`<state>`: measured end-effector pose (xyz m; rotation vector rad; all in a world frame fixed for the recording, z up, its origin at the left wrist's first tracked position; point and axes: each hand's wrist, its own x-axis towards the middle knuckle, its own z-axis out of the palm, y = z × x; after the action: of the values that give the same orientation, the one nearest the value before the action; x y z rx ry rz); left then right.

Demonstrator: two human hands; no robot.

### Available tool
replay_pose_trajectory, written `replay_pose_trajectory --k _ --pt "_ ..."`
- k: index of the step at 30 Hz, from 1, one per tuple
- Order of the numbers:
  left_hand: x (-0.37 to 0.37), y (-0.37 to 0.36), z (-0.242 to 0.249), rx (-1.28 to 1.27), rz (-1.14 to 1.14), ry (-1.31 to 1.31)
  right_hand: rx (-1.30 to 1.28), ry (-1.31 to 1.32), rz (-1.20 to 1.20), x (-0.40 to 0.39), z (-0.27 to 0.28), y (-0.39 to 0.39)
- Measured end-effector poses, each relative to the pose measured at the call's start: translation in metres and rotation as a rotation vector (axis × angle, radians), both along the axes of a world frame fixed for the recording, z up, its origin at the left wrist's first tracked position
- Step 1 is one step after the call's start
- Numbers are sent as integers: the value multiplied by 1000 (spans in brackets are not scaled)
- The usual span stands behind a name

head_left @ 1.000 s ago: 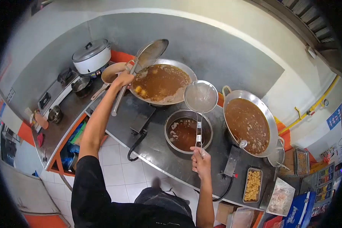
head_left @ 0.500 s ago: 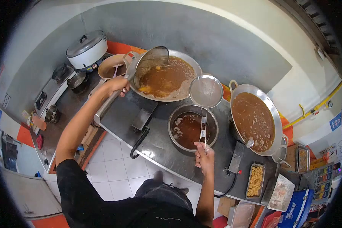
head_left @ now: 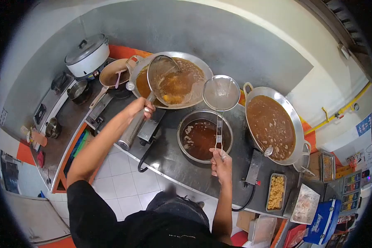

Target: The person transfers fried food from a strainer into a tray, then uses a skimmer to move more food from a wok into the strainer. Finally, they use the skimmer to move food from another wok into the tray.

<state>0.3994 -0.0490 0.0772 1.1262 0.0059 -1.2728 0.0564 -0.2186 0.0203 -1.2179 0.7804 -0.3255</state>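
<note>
My left hand (head_left: 139, 108) grips the thick metal handle of a large wire skimmer (head_left: 162, 72) whose basket dips into the brown oil of the left wok (head_left: 202, 71), beside floating golden pieces (head_left: 170, 97). My right hand (head_left: 221, 159) holds the thin handle of a small fine-mesh strainer (head_left: 221, 92), lifted in the air above the far rim of a round steel bowl (head_left: 182, 128) of dark oil and crumbs. The strainer looks empty.
A second wok (head_left: 294, 120) of brown oil sits at the right with a ladle handle (head_left: 268, 151) on its rim. A tray of fried bits (head_left: 276, 192) lies near the counter's front right. A lidded pot (head_left: 87, 53), small pans and a stove stand at the left.
My left hand has swung the large skimmer down from above the wok into the oil and drawn closer to me. The small strainer has stayed over the bowl, nearly still.
</note>
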Motion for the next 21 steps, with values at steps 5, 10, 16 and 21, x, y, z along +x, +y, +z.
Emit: replay_pose_trajectory --k 5,10,16,21 --pt "-23 -5 -37 -307 129 365 -7 21 -67 -12 -4 -3" --pt "-48 6 -63 -558 247 583 -1 46 -120 -36 -13 1" --pt "-66 9 -74 -577 235 487 22 78 -143 -60 -30 13" --pt "-89 5 -50 -586 258 489 -24 89 -152 -62 -24 21"
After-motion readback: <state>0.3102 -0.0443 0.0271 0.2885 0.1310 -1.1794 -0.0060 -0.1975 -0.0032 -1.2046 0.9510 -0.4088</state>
